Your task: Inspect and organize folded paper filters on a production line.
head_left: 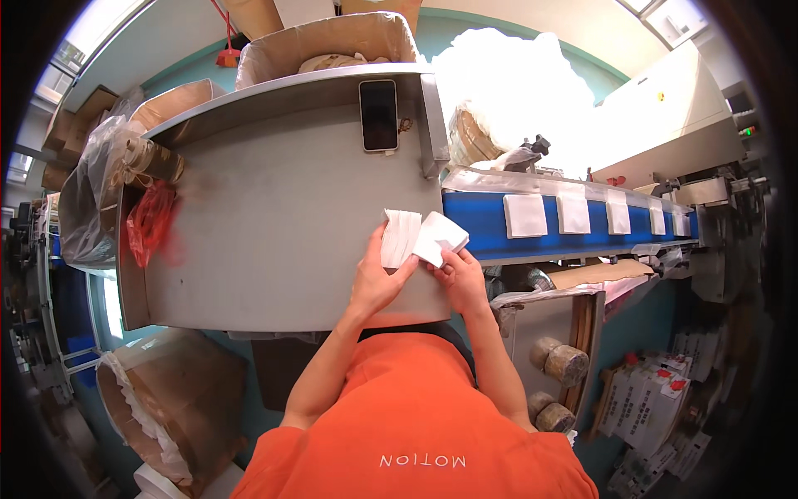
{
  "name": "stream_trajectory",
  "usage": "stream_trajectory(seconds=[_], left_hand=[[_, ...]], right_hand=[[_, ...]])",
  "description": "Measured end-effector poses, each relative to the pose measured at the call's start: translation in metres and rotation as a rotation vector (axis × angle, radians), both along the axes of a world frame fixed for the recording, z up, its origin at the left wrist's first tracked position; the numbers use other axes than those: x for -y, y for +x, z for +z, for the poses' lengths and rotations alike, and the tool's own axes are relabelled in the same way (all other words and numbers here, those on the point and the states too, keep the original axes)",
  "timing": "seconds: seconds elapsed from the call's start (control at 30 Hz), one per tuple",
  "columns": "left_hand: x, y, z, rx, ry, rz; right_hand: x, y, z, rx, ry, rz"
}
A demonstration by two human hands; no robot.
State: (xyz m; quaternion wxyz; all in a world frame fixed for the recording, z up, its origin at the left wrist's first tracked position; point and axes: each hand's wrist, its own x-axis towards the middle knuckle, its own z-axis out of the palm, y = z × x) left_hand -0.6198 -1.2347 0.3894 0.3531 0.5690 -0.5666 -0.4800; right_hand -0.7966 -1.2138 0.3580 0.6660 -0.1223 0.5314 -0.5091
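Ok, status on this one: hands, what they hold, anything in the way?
Left hand gripping white folded stack. Right hand holding another white folded piece. Nothing seen blocking either hand; phone lies clear, beyond them.

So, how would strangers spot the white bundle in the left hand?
Find the grey table, then its right end by the blue belt. The left hand there holds the bundle; its lines set it apart from the smoother white piece in the right hand.

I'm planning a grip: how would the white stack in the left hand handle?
The white stack probably flexes, since it looks creased. Its apparent layers could fan apart if gripped loosely. Its flat shape makes rolling unlikely.
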Motion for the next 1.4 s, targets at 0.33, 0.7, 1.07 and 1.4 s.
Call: stream_trajectory(seconds=[0.33, 0.7, 1.07, 1.4], left_hand=[[-0.002, -0.002, -0.005, -0.166, 0.107, -0.04], [0.004, -0.004, -0.003, -0.267, 0.27, -0.188], [0.023, 0.01, 0.006, -0.211, 0.313, -0.138], [0.056, 0.063, -0.047, 0.497, -0.625, -0.749]], right_hand=[[0.008, 0.015, 0.011, 0.053, 0.002, 0.144], [0.014, 0.034, 0.021, -0.452, -0.156, 0.18], [0.012, 0.01, -0.013, 0.098, -0.083, -0.298], [0.027, 0.032, -0.018, -0.017, 0.087, -0.693]])
